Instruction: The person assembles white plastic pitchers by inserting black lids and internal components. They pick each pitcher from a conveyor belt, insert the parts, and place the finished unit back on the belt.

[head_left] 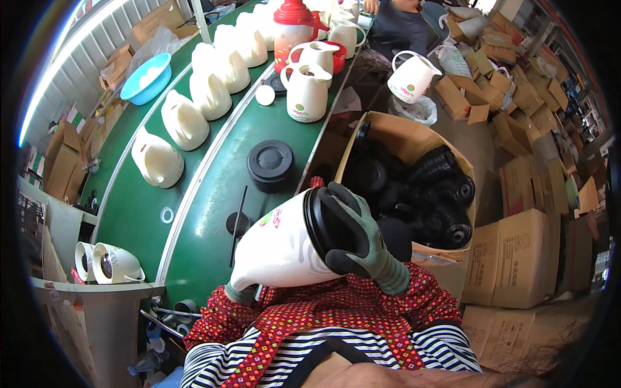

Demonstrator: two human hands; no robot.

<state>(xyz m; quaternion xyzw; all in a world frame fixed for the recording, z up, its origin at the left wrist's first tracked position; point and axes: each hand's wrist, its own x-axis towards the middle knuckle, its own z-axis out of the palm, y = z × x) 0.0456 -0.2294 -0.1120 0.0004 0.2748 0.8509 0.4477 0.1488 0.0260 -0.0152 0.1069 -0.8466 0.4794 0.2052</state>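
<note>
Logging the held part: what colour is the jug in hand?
White jug, with a pink-and-green print; best seen in the head view.

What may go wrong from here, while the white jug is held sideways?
The white jug is held tilted, so it might slip. The black base under the gloved right hand might sit crooked; its seating is partly hidden. The stack of black discs on the green table stands nearby and might topple if bumped.
</note>
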